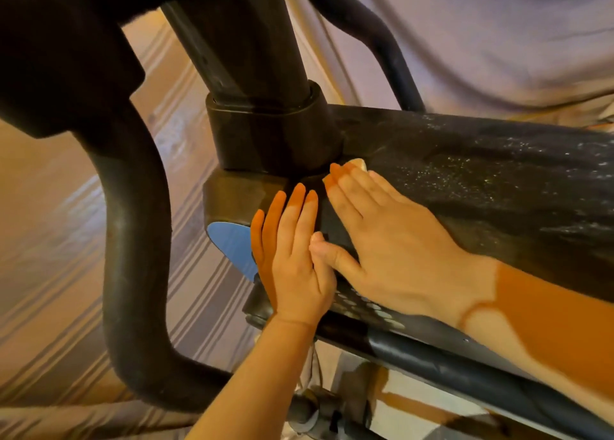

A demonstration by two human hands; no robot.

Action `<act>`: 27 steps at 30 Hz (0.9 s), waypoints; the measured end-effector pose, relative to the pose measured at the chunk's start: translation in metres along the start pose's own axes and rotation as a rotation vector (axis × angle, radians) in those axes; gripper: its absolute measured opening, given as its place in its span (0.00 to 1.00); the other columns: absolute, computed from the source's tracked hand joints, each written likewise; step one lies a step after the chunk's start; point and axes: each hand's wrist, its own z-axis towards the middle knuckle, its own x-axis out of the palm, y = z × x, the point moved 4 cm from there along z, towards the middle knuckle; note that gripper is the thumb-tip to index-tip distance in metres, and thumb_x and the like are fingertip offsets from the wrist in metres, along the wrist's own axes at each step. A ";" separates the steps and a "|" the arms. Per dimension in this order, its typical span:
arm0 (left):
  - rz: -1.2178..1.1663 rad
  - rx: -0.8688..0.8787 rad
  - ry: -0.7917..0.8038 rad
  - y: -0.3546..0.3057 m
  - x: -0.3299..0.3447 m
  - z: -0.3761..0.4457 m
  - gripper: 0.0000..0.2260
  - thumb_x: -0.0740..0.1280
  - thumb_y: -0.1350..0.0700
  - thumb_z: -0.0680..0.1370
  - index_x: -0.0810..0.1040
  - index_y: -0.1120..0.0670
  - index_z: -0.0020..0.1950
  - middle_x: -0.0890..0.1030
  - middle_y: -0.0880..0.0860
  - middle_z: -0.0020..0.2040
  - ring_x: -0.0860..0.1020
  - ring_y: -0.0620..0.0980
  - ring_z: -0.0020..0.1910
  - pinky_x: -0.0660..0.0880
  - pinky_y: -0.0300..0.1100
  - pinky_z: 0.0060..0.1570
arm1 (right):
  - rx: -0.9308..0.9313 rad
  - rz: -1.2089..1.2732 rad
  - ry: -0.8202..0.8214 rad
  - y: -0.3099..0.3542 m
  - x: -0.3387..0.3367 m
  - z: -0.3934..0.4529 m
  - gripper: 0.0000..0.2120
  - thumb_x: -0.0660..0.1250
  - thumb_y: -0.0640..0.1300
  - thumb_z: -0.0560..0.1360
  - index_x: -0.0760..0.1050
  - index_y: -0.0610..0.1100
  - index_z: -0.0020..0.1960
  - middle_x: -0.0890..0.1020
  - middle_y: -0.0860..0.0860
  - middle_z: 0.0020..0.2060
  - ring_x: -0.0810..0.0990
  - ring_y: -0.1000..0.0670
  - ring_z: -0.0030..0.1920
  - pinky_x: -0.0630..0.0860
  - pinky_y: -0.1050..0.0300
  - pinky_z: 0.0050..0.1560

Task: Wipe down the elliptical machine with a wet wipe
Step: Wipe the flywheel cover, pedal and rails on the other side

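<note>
**A:** Head view, item one?

**B:** Black plastic housing of the elliptical machine — rigid, heavy, fixed in place, top face speckled with pale dust. It will likely take firm pressure without shifting; nothing there to lift, only to rub.

**A:** The wipe?

**B:** Small pale wet wipe — only a corner shows, past the fingertips of the right hand, at the near edge of the housing top, just beside the black column collar. Soft, limp, probably slick when damp; best kept pinned flat under the fingers, as here.

**A:** Hands?

**B:** Right hand flat, fingers straight and together, pressing the wipe down. Left hand also flat, fingers straight, resting on the housing's front corner and touching the right thumb; it holds nothing.

**A:** Surroundings?

**B:** Curved black handlebar tube to the left, a blue oval sticker on the housing side, striped cloth behind, grey fabric above.

**A:** Obstructions?

**B:** The collar blocks a straight forward stroke; the seam around it looks awkward to reach.
</note>
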 end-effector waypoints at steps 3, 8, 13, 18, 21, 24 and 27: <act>-0.003 -0.025 0.044 -0.001 -0.001 0.000 0.26 0.45 0.47 0.86 0.75 0.59 0.69 0.73 0.55 0.71 0.65 0.53 0.74 0.50 0.47 0.77 | -0.067 -0.038 0.022 0.007 0.011 -0.033 0.37 0.44 0.64 0.80 0.57 0.38 0.77 0.58 0.42 0.77 0.54 0.44 0.78 0.55 0.46 0.76; 0.017 -0.023 0.098 0.000 -0.003 -0.002 0.25 0.44 0.47 0.85 0.73 0.57 0.71 0.72 0.56 0.72 0.64 0.54 0.75 0.48 0.45 0.77 | -0.145 -0.076 -0.008 -0.005 0.010 -0.074 0.34 0.47 0.62 0.81 0.54 0.40 0.78 0.55 0.45 0.78 0.53 0.47 0.78 0.53 0.49 0.75; 0.022 -0.016 0.118 -0.003 -0.003 0.001 0.25 0.45 0.47 0.85 0.73 0.58 0.71 0.72 0.56 0.73 0.63 0.55 0.75 0.47 0.46 0.77 | -0.038 -0.106 -0.050 0.003 0.011 -0.063 0.35 0.47 0.62 0.80 0.57 0.39 0.78 0.57 0.44 0.78 0.55 0.46 0.78 0.54 0.48 0.74; 0.069 0.013 0.216 -0.001 -0.007 -0.002 0.22 0.52 0.51 0.83 0.70 0.57 0.74 0.68 0.56 0.75 0.60 0.56 0.76 0.46 0.48 0.77 | 0.142 -0.067 -0.058 0.016 0.014 -0.036 0.34 0.44 0.61 0.80 0.58 0.38 0.77 0.57 0.43 0.77 0.55 0.45 0.77 0.53 0.47 0.73; 0.087 -0.017 0.222 -0.003 -0.009 0.000 0.23 0.49 0.49 0.84 0.70 0.57 0.74 0.68 0.56 0.75 0.59 0.55 0.77 0.45 0.48 0.77 | 0.154 -0.039 -0.051 0.018 0.014 -0.056 0.33 0.45 0.60 0.81 0.55 0.39 0.78 0.56 0.43 0.78 0.53 0.46 0.78 0.55 0.47 0.75; 0.093 -0.027 0.262 -0.007 -0.012 0.000 0.26 0.44 0.46 0.85 0.68 0.56 0.75 0.67 0.55 0.76 0.58 0.54 0.77 0.44 0.47 0.77 | 0.106 -0.102 -0.014 0.014 0.007 -0.086 0.33 0.46 0.59 0.81 0.54 0.39 0.78 0.55 0.43 0.78 0.54 0.46 0.78 0.55 0.47 0.75; 0.105 -0.040 0.299 -0.011 -0.014 0.000 0.25 0.47 0.45 0.84 0.69 0.56 0.75 0.66 0.56 0.77 0.58 0.56 0.78 0.47 0.51 0.77 | 0.073 -0.142 0.039 0.005 0.004 -0.101 0.33 0.46 0.59 0.81 0.54 0.39 0.78 0.55 0.42 0.78 0.54 0.45 0.78 0.55 0.47 0.74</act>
